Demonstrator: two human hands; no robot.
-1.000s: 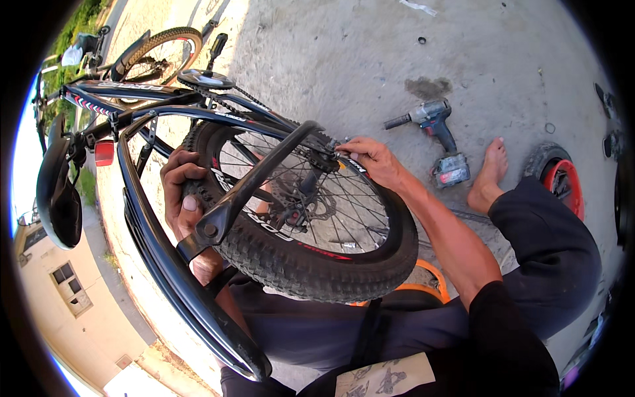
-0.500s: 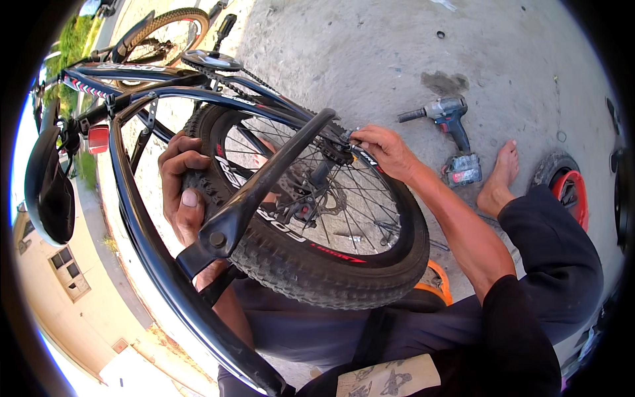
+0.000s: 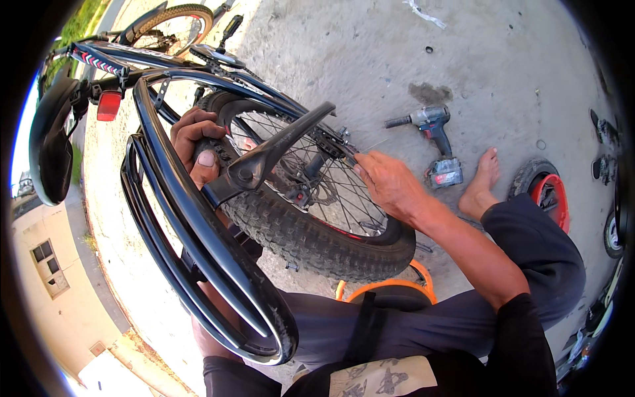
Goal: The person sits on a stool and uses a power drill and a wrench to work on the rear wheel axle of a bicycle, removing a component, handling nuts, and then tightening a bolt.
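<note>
A black bicycle [image 3: 231, 86] leans in front of me with its rear wheel tilted toward my lap. My left hand [image 3: 198, 145] wraps round the knobby tire [image 3: 311, 251] at its left side, thumb nearest me. On the wheel's right side, my right hand [image 3: 393, 185] is closed, its fingertips beside the rear sprocket and axle area [image 3: 334, 142]. Whatever lies between those fingertips is too small to make out. A thick black arm [image 3: 284, 142] crosses above the wheel and partly hides the spokes. The black rear rack [image 3: 218, 278] curves across my left forearm.
A cordless impact wrench [image 3: 430, 132] lies on the concrete right of the wheel, near my bare foot [image 3: 483, 182]. Beyond the foot is a small red-rimmed wheel [image 3: 552, 198]. An orange-framed seat [image 3: 390, 289] is under the tire. A red reflector [image 3: 109, 106] hangs at left.
The bicycle has tilted, bringing the rack's looped end into view over my left arm. My right hand has moved slightly down from the axle end. My left hand stays on the tire.
</note>
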